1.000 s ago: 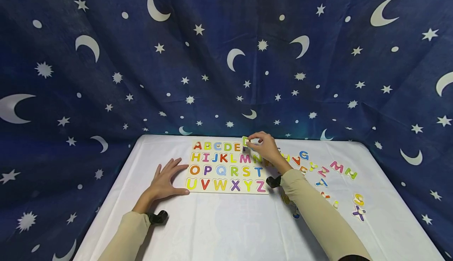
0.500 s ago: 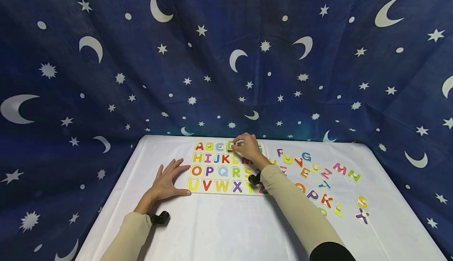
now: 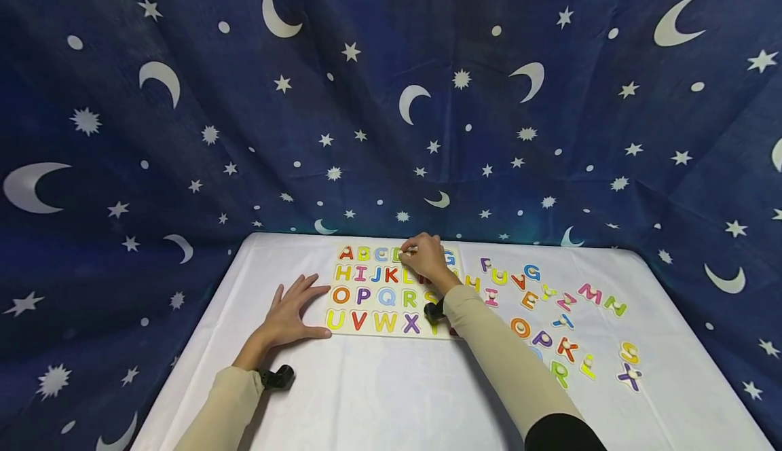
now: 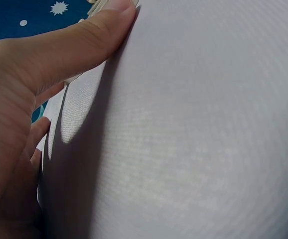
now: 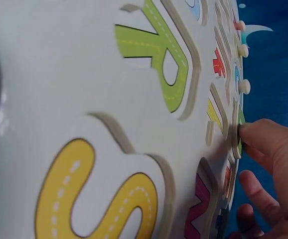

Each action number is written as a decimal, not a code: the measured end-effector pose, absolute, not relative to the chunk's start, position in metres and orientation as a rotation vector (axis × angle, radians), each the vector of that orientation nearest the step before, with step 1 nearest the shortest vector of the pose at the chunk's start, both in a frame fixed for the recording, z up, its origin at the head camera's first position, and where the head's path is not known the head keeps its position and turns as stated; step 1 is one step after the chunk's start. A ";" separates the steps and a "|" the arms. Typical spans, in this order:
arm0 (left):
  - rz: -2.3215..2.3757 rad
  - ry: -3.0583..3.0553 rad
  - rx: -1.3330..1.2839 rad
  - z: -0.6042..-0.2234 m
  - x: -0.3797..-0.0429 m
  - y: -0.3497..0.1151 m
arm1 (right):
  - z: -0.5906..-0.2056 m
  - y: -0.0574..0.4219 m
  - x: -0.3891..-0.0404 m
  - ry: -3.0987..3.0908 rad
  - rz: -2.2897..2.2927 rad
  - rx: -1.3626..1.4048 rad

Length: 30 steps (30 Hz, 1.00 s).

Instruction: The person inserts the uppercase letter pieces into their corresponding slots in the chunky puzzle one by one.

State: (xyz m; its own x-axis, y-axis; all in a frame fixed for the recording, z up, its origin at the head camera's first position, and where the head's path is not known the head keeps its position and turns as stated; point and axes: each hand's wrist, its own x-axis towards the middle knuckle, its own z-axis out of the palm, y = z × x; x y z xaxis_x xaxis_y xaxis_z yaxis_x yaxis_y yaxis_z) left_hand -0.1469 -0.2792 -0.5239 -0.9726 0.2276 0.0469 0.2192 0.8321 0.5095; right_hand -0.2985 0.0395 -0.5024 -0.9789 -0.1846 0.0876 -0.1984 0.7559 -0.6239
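Note:
A white alphabet puzzle board (image 3: pixel 391 307) with coloured letter recesses lies toward the back of the table. My right hand (image 3: pixel 429 261) pinches the green letter D piece (image 3: pixel 396 255) by its knob, at the D place in the top row. In the right wrist view, this D piece (image 5: pixel 240 117) sits almost level with the board under my thumb and fingertips. Knobbed pieces A (image 3: pixel 345 253), B (image 3: pixel 363 254) and C (image 3: pixel 381 254) sit in the board beside it. My left hand (image 3: pixel 287 316) lies spread at the board's left edge, thumb and index finger touching it.
Several loose letter pieces lie right of the board, among them the blue G (image 3: pixel 532 272), pink M (image 3: pixel 589 293), orange O (image 3: pixel 520 328) and purple X (image 3: pixel 628 376). My right forearm crosses over the board's right part. A dark blue star-patterned cloth (image 3: pixel 342 111) hangs behind the table.
My right hand has carried the D piece left from above the F place to the D place and lowered it there. The left hand has stayed at the board's edge.

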 end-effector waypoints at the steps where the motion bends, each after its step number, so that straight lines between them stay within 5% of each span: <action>1: 0.827 2.991 0.363 -0.524 -0.147 -0.279 | -0.502 0.039 -0.299 -2.924 1.045 0.317; 30: 0.818 2.996 0.371 -0.523 -0.147 -0.279 | -0.503 0.039 -0.299 -2.921 1.175 0.356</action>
State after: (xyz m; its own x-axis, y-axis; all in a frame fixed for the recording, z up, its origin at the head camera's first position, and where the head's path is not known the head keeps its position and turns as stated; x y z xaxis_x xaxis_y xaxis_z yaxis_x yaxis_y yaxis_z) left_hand -0.1468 -0.2790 -0.5234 -0.9718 0.2308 0.0489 0.2236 0.8350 0.5027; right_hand -0.2990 0.0389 -0.5025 -0.9744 -0.2169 0.0584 -0.1969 0.6998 -0.6867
